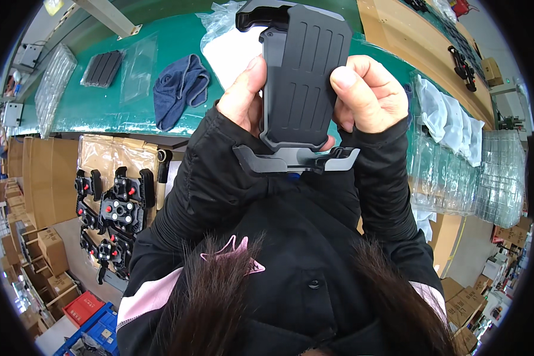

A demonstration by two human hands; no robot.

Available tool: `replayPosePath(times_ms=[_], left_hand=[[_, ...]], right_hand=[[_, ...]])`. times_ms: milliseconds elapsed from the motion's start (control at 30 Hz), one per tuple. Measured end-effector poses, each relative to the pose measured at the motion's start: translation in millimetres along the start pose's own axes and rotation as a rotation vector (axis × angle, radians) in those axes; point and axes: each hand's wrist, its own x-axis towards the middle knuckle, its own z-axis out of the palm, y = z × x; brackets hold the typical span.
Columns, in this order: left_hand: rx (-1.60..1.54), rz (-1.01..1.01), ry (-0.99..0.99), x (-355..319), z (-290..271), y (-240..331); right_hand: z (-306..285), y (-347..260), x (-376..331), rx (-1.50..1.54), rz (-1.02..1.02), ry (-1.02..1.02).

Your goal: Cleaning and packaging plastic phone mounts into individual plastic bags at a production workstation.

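Held up in front of my chest is a black phone holder [269, 113], with a hooked jaw at its top and a wide grey-black jaw at its bottom. A flat black pad with long grooves [315, 74] lies over its face, slightly askew, with part of the holder's left side showing. My left hand [243, 98] is closed on the holder's left edge, thumb along the side. My right hand [371, 98] pinches the pad's right edge, thumb on its face; its other fingers are partly hidden behind.
On the green table [142, 113] lie a dark blue cloth [181, 89], a bagged stack of black grooved pads [102, 68] and white sheet material. Several black mount parts [118, 207] sit on cardboard at left. Clear plastic trays [445, 172] with white-wrapped pieces [448, 115] stand at right.
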Motion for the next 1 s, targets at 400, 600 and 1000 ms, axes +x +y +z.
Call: replayPosePath(times_ms=[400,600,1000], left_hand=[[0.008,-0.066,-0.011,1.8,-0.3,2.1],[0.022,0.019,-0.004,5.3,7.0,-1.2],[0.006,0.053,-0.037,-2.2,2.9,-5.8]], right_hand=[[5.1,-8.3,-1.8,-0.088,-0.087,0.056],[-7.4,-13.2,-3.4,-0.059,-0.01,-0.029],[-2.5,-14.0,-12.6,-0.198,-0.034,0.021]])
